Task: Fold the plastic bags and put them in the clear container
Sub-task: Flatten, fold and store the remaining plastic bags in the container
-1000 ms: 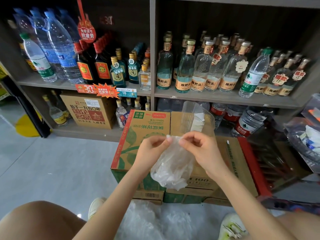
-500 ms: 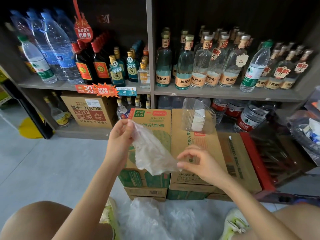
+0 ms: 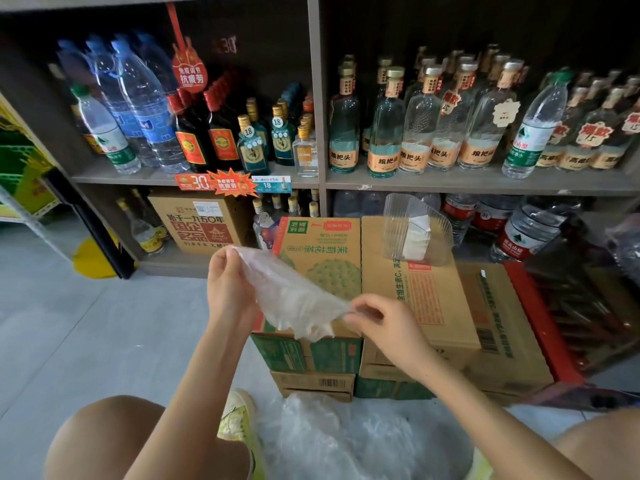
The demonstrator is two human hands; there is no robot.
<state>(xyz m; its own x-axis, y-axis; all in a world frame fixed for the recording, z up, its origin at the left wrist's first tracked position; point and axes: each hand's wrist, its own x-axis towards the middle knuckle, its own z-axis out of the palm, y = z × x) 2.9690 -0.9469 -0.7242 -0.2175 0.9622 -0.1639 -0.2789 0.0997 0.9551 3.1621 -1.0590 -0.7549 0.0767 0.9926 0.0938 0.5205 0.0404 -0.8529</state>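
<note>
Now the left hand (image 3: 230, 289) pinches the top corner of a thin plastic bag (image 3: 294, 299), and the right hand (image 3: 384, 322) pinches its lower corner. It stretches between them above the cardboard boxes (image 3: 415, 292). Behind, the clear container (image 3: 415, 230) sits on a box.

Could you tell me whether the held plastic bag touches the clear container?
Apart. The head view shows a cardboard box between the plastic bag and the clear container.

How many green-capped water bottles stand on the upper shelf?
2: the left green-capped bottle stands at the left end beside the blue bottles; the right green-capped bottle stands right of the orange-labelled spirits. Others may be hidden behind.
</note>
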